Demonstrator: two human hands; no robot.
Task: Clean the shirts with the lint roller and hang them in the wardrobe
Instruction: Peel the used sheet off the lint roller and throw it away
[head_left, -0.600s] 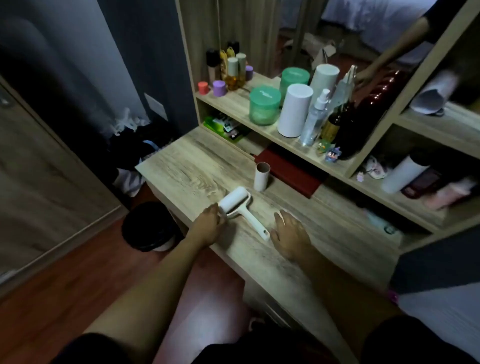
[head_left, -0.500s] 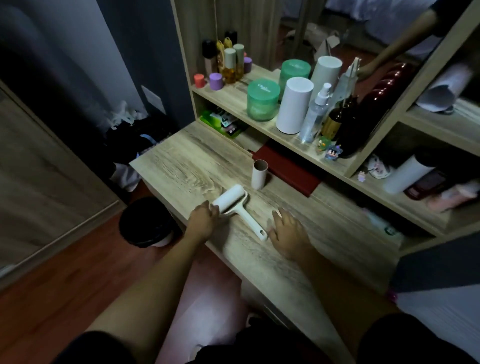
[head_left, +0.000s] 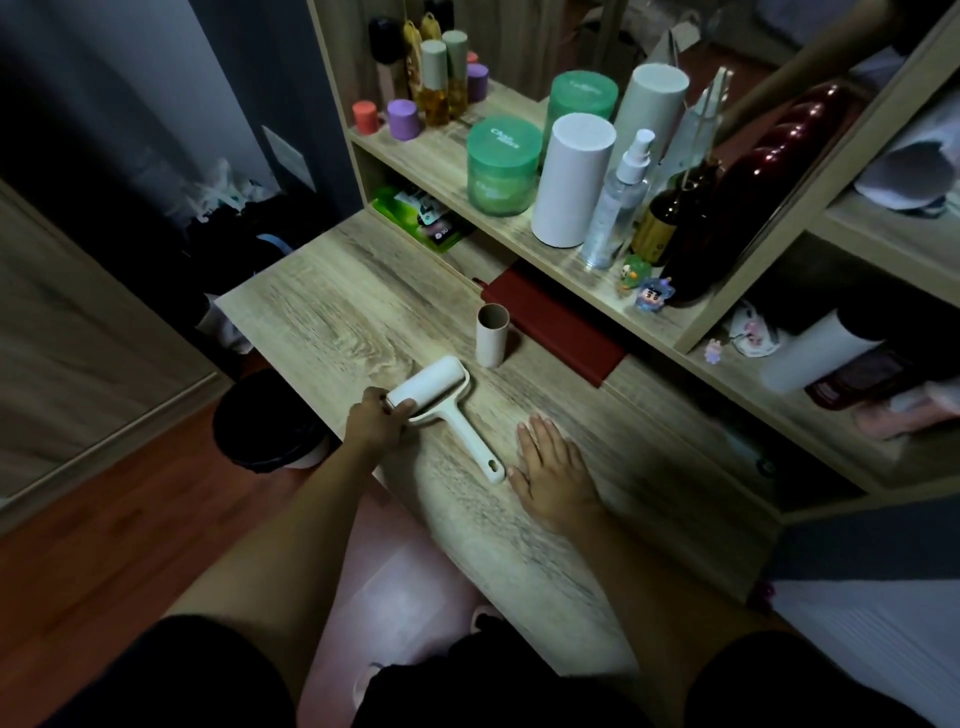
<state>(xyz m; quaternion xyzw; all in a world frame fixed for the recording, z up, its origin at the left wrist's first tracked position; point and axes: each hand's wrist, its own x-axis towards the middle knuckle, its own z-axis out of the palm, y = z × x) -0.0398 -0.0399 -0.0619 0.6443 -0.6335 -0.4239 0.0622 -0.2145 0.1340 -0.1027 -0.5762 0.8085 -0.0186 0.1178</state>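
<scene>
A white lint roller lies on the wooden desk, its handle pointing toward me. My left hand pinches the left end of its roll at the desk's front edge. Flat on the desk, fingers apart, my right hand rests just right of the handle's tip and holds nothing. An empty cardboard tube stands upright just behind the roller. No shirt shows clearly in the view.
A shelf unit behind the desk carries green jars, white cylinders, a spray bottle and small bottles. A dark red book lies under the shelf. A black bin stands on the floor left of the desk. A wooden door is far left.
My left hand's fingers have closed on the end of the roll. The right hand has stayed flat beside the handle. The view has shifted slightly.
</scene>
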